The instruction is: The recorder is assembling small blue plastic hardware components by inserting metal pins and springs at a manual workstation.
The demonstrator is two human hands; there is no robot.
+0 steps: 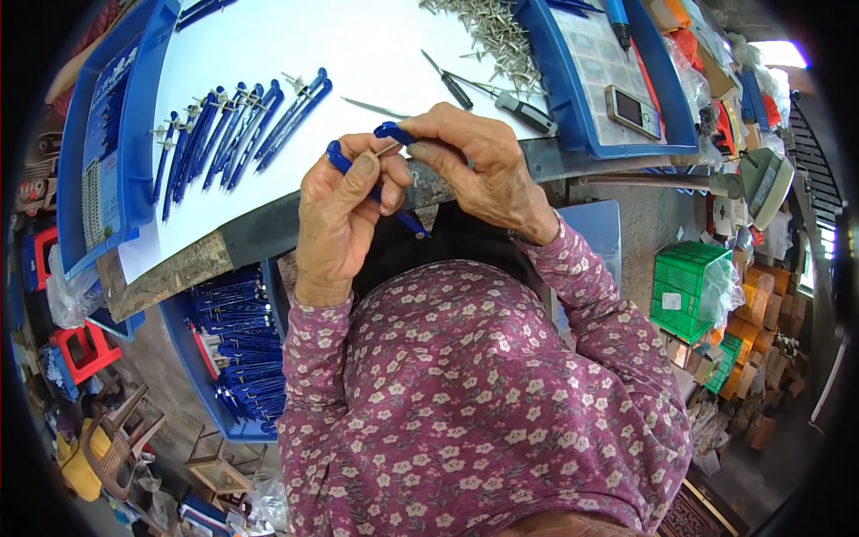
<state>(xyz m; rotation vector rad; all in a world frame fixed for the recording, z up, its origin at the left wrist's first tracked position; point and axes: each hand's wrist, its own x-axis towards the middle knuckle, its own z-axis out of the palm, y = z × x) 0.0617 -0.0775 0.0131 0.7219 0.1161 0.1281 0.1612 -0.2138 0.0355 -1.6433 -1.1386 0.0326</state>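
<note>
Both hands are raised at the table's near edge. Between the thumb and fingers of my left hand (335,210) is a slim blue plastic leg (336,156) with a rounded head; its lower end sticks out below the palm. My right hand (479,166) pinches a second blue piece with a curved head (392,132). A thin metal pin (386,149) shows between the two hands; its ends are hidden by fingers. To their left, several blue two-legged pieces (237,125), like drawing compasses with metal cross pins at the top, lie in a row on the white tabletop (295,36).
Metal cross-shaped pins (492,31) are heaped at the back. A black-handled pointed tool (455,88) and a screwdriver (523,114) lie nearby. Blue trays (134,134) flank the work area; the right one holds a phone (633,113). Below the table, a blue crate (210,394) holds more blue pieces.
</note>
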